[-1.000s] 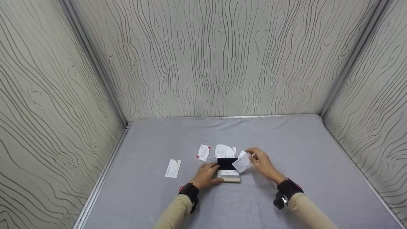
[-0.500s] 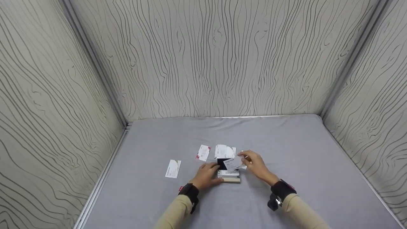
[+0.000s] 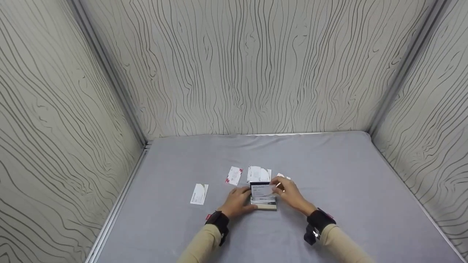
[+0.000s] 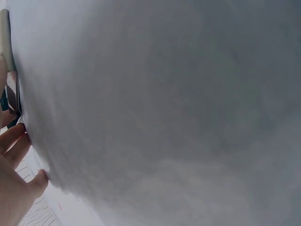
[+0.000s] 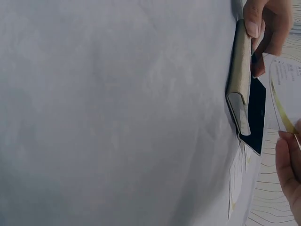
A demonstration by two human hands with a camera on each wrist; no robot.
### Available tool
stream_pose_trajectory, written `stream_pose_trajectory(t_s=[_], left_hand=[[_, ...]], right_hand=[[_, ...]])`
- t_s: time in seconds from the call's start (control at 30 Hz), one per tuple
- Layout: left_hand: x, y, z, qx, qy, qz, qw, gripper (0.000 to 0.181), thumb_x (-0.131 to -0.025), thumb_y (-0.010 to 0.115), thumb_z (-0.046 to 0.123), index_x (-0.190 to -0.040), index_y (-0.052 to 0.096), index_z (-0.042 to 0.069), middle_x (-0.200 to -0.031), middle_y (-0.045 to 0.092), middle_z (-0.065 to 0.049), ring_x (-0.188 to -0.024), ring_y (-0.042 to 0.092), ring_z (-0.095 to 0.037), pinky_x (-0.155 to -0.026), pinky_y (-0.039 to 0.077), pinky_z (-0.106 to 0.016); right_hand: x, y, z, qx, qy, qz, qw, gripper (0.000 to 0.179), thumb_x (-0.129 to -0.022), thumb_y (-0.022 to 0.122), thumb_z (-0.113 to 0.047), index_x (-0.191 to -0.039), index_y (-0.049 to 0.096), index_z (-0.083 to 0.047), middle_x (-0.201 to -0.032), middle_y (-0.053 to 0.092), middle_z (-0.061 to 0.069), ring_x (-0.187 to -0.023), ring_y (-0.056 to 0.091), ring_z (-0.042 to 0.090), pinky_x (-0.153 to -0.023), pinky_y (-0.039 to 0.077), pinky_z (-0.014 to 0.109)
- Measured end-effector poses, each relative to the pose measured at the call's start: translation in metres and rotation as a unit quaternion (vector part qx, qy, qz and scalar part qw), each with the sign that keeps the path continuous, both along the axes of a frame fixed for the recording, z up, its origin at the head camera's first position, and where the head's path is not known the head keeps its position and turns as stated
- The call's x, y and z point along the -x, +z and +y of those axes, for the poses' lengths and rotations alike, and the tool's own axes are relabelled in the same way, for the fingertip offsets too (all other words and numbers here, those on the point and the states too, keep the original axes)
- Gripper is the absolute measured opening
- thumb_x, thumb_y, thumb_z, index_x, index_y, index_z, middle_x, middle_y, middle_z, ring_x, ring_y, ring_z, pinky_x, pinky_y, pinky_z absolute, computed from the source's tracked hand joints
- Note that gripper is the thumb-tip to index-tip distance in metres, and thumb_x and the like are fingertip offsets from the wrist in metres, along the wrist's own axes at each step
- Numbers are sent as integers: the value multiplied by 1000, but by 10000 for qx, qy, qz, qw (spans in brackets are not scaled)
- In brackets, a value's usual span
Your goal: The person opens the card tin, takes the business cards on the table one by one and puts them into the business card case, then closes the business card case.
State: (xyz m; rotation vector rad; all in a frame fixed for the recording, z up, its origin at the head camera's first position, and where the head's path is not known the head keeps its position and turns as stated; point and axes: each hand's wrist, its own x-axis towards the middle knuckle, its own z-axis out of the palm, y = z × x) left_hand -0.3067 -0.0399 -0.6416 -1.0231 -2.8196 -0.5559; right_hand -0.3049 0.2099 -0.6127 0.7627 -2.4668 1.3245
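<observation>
A business card case with a beige outside (image 3: 266, 207) lies on the grey cloth, its dark-lined lid (image 5: 256, 113) raised at the back. My left hand (image 3: 236, 202) grips the case's left side, thumb on the front edge and fingers by the lid. White cards sit inside the case. Just above them, in front of the lid, is a white business card (image 3: 260, 191) with a gold-green curve. My right hand (image 3: 290, 193) pinches this card by its right end. In the left wrist view, only part of the case (image 4: 5, 42) shows at the left border.
Behind the case lie several white cards (image 3: 257, 173). A card with red corners (image 3: 234, 175) is left of them, and another white card (image 3: 199, 194) lies farther left. One card (image 3: 283, 176) is partly hidden behind my right hand. Patterned panels (image 3: 234, 65) enclose the table.
My right hand has moved left with the card, bringing it from the case's right side to over the case and levelling it. My left hand has stayed on the case.
</observation>
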Motion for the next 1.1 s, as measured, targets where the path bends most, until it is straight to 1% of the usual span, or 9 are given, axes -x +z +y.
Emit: stream_pose_trajectory(t_s=[0.13, 0.23, 0.33, 0.47, 0.63, 0.9, 1.1], left_hand=[[-1, 1, 0, -40, 25, -14, 10000, 63, -91, 68, 47, -137, 57, 4, -139, 54, -12, -131, 48, -24, -108, 35, -50], [-2, 2, 0, -85, 17, -9, 10000, 63, -91, 68, 46, -137, 57, 4, -139, 54, -13, -130, 48, -25, -108, 34, -52], [-2, 4, 0, -122, 12, -39, 9999, 61, -91, 69, 45, -136, 58, 4, -138, 55, -13, -130, 48, -26, -108, 34, -54], [-2, 6, 1, -58, 43, -47, 10000, 60, -91, 69, 44, -133, 59, 2, -138, 55, -13, -129, 49, -25, -108, 34, -52], [-3, 7, 1, 28, 42, 51, 10000, 60, -91, 69, 45, -131, 60, 0, -136, 56, -13, -128, 50, -25, -107, 35, -51], [-5, 6, 0, -113, -22, 128, 9999, 60, -90, 71, 42, -131, 60, 0, -135, 57, -14, -128, 50, -27, -106, 36, -54], [-4, 6, 1, -88, 40, -7, 10000, 60, -91, 70, 41, -134, 59, 2, -137, 55, -12, -130, 48, -25, -107, 34, -54]], right_hand=[[-1, -3, -1, -48, 140, -70, 9999, 20, -83, 66, 14, -99, 63, 1, -92, 66, 12, -69, 65, 19, -63, 53, 27], [0, -6, 0, -131, 194, 11, 9997, 21, -82, 66, 15, -98, 63, 1, -92, 67, 11, -71, 64, 18, -64, 53, 28], [1, -9, 0, -202, 223, 203, 9993, 23, -80, 67, 16, -98, 63, 1, -91, 67, 11, -72, 63, 18, -64, 53, 29], [3, -13, 2, -258, 267, 427, 9984, 26, -79, 67, 16, -101, 66, 2, -95, 68, 13, -75, 63, 21, -65, 53, 30], [4, -15, 3, -339, 297, 415, 9981, 30, -80, 66, 16, -106, 68, 2, -100, 67, 14, -77, 62, 27, -66, 52, 30], [1, -18, 2, -473, 254, 395, 9978, 28, -83, 65, 14, -107, 68, 2, -101, 66, 13, -82, 62, 30, -71, 53, 32], [-1, -20, -1, -601, 190, 609, 9961, 27, -83, 65, 14, -106, 68, 1, -100, 65, 11, -83, 62, 27, -71, 53, 33]])
